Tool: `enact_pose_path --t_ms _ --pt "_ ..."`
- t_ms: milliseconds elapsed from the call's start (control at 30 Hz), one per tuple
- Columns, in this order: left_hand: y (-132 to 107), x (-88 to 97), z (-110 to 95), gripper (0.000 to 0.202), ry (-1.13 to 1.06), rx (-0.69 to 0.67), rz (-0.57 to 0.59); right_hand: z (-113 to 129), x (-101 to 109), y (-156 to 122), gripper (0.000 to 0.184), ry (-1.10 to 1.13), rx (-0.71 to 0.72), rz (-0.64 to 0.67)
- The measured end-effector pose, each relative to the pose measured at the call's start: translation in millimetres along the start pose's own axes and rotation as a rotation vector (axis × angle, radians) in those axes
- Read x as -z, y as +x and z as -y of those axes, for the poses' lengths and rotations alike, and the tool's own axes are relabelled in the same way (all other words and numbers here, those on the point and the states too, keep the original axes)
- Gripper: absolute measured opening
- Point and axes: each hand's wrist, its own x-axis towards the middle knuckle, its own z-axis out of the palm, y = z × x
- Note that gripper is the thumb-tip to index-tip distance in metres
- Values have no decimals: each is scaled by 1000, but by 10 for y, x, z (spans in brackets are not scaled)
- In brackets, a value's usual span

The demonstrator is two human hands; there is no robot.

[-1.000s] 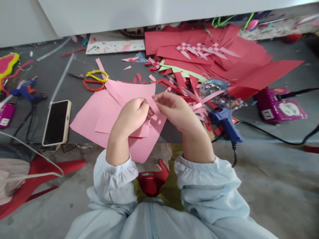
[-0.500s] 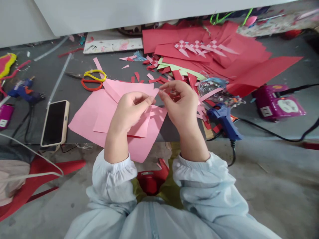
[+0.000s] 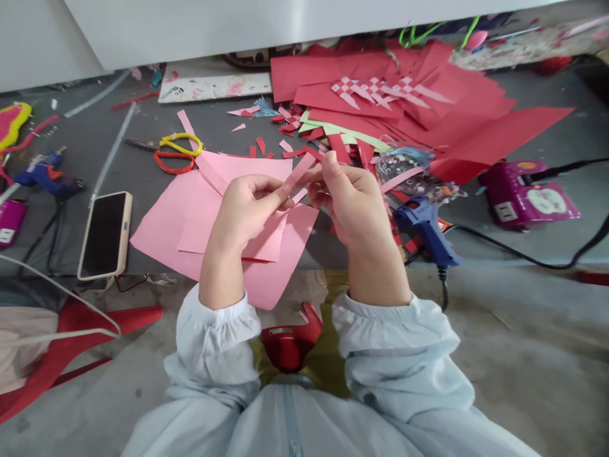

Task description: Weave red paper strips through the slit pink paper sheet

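Between the thumb and fingers of my left hand point(image 3: 252, 206) a narrow pink paper strip point(image 3: 302, 167) is pinched, its free end pointing up and right. Close beside it, my right hand point(image 3: 354, 203) has its thumb raised away from its curled fingers, and the fingertips touch the strip from behind. A second short pale pink end pokes out between the hands; where it leads is hidden. Under my left hand lie pink paper sheets point(image 3: 164, 219), overlapping the table's front edge. Scissors point(image 3: 178, 152) with yellow and orange handles rest behind them.
Red paper sheets point(image 3: 476, 114) with woven paper pieces point(image 3: 375, 89) on top lie at the back right, with scraps in front. A blue glue gun point(image 3: 425, 228) and its cable are near my right wrist. A phone point(image 3: 105, 235) and another glue gun point(image 3: 47, 174) lie left.
My right thumb has lifted from its fingertips and the hand has turned slightly. More of the pink strip now shows between my hands. My left hand has stayed nearly still.
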Motion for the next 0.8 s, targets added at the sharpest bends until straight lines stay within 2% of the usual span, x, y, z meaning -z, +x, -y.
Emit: enact_pose_path --t_ms 67,133,233,400,800 --pt "-1 -3 -10 26 27 17 -8 6 -6 0 45 -4 -10 8" --pt "-3 -5 -17 31 41 23 12 22 -17 -5 32 -3 -9 6" --pt "-1 2 -11 32 41 32 65 34 -12 0 21 28 -11 -93" --pt "7 44 25 17 56 53 106 -1 120 59 20 56 -4 -232" --pt "-25 123 8 12 161 120 75 98 381 102 17 36 99 -464"
